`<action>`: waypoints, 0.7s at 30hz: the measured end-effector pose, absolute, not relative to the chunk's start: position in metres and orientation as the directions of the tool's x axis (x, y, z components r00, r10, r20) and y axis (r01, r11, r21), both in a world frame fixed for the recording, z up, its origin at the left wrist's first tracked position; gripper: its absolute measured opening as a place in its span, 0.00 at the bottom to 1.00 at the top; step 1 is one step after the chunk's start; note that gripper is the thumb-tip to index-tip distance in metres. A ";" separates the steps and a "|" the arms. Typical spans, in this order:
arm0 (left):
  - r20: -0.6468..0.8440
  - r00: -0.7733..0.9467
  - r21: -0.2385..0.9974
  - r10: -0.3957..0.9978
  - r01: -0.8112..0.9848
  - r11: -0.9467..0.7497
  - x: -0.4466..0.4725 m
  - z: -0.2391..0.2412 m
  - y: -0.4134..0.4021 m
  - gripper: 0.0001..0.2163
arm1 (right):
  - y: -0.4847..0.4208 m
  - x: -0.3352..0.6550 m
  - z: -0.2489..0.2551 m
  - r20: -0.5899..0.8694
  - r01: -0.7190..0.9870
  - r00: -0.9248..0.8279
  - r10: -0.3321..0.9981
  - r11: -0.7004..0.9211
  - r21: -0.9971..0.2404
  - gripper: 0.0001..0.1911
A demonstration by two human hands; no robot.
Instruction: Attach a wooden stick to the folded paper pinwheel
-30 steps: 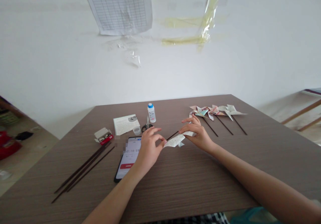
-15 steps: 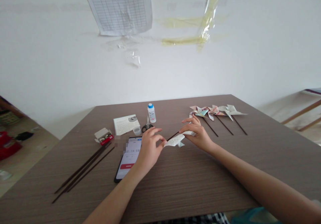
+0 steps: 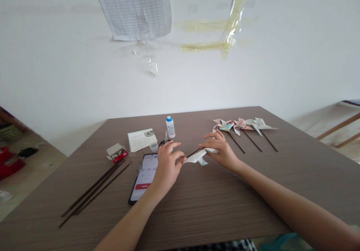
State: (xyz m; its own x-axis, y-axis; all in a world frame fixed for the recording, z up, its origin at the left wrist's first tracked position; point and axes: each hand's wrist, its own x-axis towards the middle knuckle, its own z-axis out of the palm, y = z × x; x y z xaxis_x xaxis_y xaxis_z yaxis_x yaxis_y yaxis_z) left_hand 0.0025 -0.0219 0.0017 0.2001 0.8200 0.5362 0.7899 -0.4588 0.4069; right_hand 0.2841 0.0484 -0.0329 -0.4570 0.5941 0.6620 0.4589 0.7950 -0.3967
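Note:
A folded paper pinwheel [image 3: 194,157] with printed text is held up above the table between my two hands. My left hand [image 3: 169,163] pinches its left tip between thumb and forefinger, with the other fingers raised. My right hand [image 3: 221,150] grips its right side, the fingers curled over the paper. A thin dark stick [image 3: 194,152] runs behind the paper toward my right hand; its far end is hidden. Beyond my right hand lie finished-looking paper pinwheels [image 3: 239,125] on dark sticks.
Left on the brown table [image 3: 180,213] are several dark sticks [image 3: 92,191], a small open red box [image 3: 118,154], a phone [image 3: 144,176] showing a timer, a card [image 3: 140,140], a clear cup [image 3: 153,146], scissors [image 3: 164,142] and a white bottle [image 3: 170,128]. A wall [image 3: 180,86] stands behind.
The right forefinger has come down slightly onto the stick and paper. Otherwise both hands and the pinwheel stay almost in place.

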 end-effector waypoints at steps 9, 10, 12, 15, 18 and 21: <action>0.545 0.196 0.367 0.815 0.819 -0.442 0.002 0.001 -0.021 0.11 | 0.046 0.282 -0.030 0.666 0.452 -0.459 0.589 0.799 -0.396 0.10; 0.538 0.194 0.369 0.820 0.821 -0.436 0.002 0.002 -0.021 0.11 | 0.046 0.282 -0.029 0.656 0.451 -0.465 0.595 0.797 -0.403 0.10; 0.512 0.188 0.378 0.838 0.827 -0.416 0.002 0.003 -0.021 0.11 | 0.045 0.282 -0.027 0.630 0.454 -0.478 0.612 0.786 -0.419 0.10; 0.441 0.178 0.400 0.880 0.838 -0.370 0.004 0.007 -0.022 0.10 | 0.043 0.281 -0.024 0.579 0.468 -0.494 0.648 0.760 -0.451 0.10; 0.352 0.165 0.427 0.921 0.848 -0.315 0.007 0.012 -0.023 0.11 | 0.041 0.279 -0.021 0.505 0.495 -0.510 0.696 0.718 -0.490 0.08; 0.247 0.146 0.445 0.958 0.861 -0.246 0.010 0.015 -0.023 0.11 | 0.041 0.276 -0.019 0.386 0.546 -0.537 0.750 0.658 -0.519 0.06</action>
